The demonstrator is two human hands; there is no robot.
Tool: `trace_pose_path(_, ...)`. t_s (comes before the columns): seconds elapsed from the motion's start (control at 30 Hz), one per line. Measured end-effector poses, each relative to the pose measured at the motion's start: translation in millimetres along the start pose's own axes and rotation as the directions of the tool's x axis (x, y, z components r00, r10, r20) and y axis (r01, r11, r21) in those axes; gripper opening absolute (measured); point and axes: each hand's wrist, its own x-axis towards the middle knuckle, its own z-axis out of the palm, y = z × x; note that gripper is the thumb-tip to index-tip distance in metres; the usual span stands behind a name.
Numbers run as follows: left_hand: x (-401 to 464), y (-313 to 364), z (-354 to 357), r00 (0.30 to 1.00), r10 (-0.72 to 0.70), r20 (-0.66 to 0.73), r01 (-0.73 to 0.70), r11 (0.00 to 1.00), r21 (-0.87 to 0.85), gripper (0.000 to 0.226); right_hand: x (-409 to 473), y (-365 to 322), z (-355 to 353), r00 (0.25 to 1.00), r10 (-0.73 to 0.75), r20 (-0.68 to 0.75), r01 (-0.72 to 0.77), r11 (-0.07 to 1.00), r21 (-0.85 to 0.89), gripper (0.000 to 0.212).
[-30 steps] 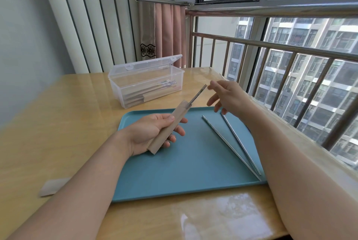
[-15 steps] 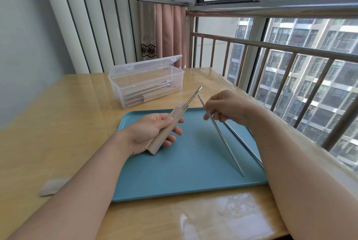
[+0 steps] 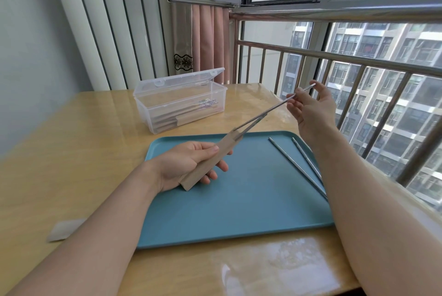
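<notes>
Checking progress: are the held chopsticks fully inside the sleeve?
Partly: chopsticks enter the paper sleeve only at one end; right hand pinches the other.

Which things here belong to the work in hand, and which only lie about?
In hand: brown paper sleeve in left hand; thin metal chopsticks pinched by right hand.
Lying about: two metal chopsticks on blue plastic tray; clear plastic box; grey paper scrap.

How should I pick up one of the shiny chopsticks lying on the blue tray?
Pinch the left chopstick near its far end, coming straight down from above. It lies flat on the tray, thin and smooth, and the gap to its neighbour is widest there, so there is room on both sides.
</notes>
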Motion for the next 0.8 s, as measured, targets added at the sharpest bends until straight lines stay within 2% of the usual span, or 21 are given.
trace_pose_path(0.17,-1,1,0,1.0,-0.002,0.01,0.002,1.0,0.013,0.033,-1,-1,0,1.0,-0.022,0.018,0.023,0.998,-0.065,0.045)
trace_pose_path(0.33,-1,1,0,1.0,-0.001,0.02,0.0,1.0,0.021,0.033,0,2,1,0.995,-0.043,0.095,0.059,0.984,-0.171,0.045)
trace_pose_path(0.57,0,0,-2,1.0,-0.007,0.019,0.008,0.999,-0.039,0.035,-8,20,10,0.969,0.041,0.242,0.088,0.862,-0.499,0.013)
trace_pose_path(0.8,1,0,-3,1.0,-0.021,-0.017,0.02,0.996,-0.083,0.036,-20,28,17,0.936,0.021,0.352,0.213,0.762,-0.611,0.02)
